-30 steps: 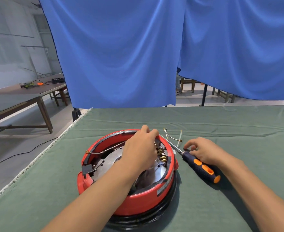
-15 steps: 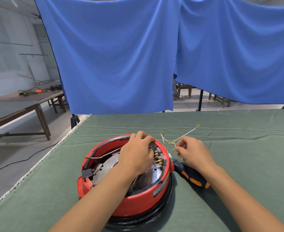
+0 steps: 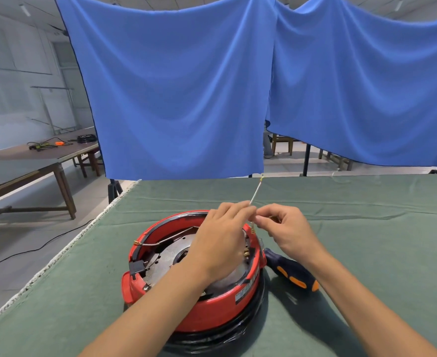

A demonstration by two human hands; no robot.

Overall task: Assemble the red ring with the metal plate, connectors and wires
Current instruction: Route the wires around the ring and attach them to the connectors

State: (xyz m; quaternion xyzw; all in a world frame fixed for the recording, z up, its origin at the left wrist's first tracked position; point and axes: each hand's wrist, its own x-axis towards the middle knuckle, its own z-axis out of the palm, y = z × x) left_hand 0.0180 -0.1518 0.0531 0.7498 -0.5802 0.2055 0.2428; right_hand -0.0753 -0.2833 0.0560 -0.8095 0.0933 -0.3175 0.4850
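Both hands pinch one thin wire (image 3: 255, 193) above the red ring (image 3: 212, 309): the left hand (image 3: 220, 243) and right hand (image 3: 287, 229) meet at its 1 o'clock edge. The ring sits on the green table (image 3: 367, 228), the metal plate (image 3: 169, 253) inside it. A screwdriver (image 3: 291, 273) lies at 3 o'clock, just beside the ring.

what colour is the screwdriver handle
Dark navy with orange inserts, on the screwdriver handle, seen in the head view.

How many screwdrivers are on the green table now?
1: the screwdriver lies on the table right of the red ring, under the right hand's forearm. Others may be hidden.

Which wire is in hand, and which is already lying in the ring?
The pale wire pinched by both hands, rising past the far rim. The other wire lies inside the red ring, untouched.
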